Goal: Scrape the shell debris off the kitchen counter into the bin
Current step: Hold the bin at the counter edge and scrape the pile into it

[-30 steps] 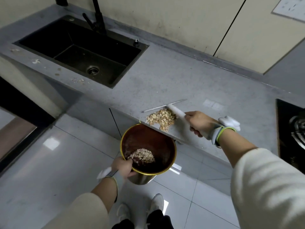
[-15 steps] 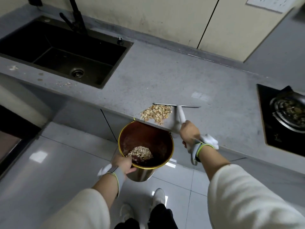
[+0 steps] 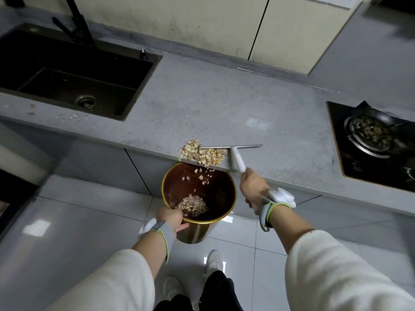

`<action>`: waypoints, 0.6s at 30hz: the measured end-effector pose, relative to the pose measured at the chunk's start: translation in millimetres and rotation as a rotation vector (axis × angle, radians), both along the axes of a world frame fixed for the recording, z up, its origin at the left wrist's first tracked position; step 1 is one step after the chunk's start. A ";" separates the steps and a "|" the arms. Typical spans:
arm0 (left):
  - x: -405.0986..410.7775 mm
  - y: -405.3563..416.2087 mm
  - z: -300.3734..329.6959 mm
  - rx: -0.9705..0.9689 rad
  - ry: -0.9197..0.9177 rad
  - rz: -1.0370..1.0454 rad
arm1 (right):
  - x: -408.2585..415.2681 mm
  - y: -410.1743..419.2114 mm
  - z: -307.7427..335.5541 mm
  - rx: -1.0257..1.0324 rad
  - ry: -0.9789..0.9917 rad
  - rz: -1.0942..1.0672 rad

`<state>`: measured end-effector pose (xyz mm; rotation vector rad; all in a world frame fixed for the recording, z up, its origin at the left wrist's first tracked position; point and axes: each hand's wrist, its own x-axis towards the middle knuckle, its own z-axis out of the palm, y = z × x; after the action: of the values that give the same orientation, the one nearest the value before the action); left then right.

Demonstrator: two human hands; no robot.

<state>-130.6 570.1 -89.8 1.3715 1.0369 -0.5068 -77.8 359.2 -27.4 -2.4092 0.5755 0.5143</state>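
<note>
The right hand (image 3: 253, 187), clamped on the white-handled metal scraper (image 3: 233, 153), had the tan shell debris (image 3: 202, 153) spilling off the grey counter edge (image 3: 157, 151). The left hand (image 3: 171, 217) gripped the gold-rimmed round bin (image 3: 233, 194) below; a hard shove risked scattering bits past its rim.

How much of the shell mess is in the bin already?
Some is done: a heap of shell bits already lies inside the bin. Right now the right hand pulls the scraper so the main pile tips over the counter edge, with pieces falling, while the left hand holds the bin's rim below. Left: most of that pile, plus small crumbs in front of the sink.
</note>
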 end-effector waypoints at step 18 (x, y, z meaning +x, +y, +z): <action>0.3 -5.3 1.4 -0.055 0.015 0.071 | -51.5 -14.6 5.3 -0.034 -0.015 0.206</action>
<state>-130.3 564.8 -88.4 1.2796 1.0726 -0.4900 -129.3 344.6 -22.1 -2.5167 0.3338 0.5759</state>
